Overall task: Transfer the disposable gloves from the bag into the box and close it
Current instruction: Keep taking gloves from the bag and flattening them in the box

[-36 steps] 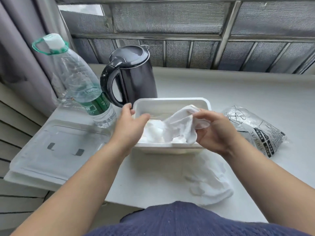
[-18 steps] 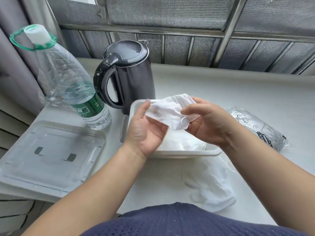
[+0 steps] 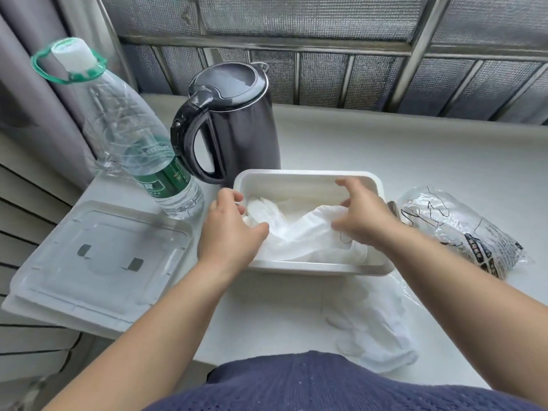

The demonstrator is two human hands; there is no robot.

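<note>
Head view. Lowered disposable glove (image 3: 305,232) from mid-air, where held half a second earlier, into white box (image 3: 302,175) in front of kettle (image 3: 237,120). Rested left hand (image 3: 234,235) at box's left wall, fingers curled, thumb on glove; grasp not determinable. Pressed right hand (image 3: 364,218) onto glove, fingers spread and loose. Left loose gloves (image 3: 376,330) just in front of box, bag (image 3: 462,226) to its right.

The left forearm (image 3: 166,315) and right forearm (image 3: 450,271) reach forward, converging. The left hand (image 3: 231,232) is palm-down with fingers curled. The right hand (image 3: 363,216) is palm-down, its fingers spread and loosely bent.
</note>
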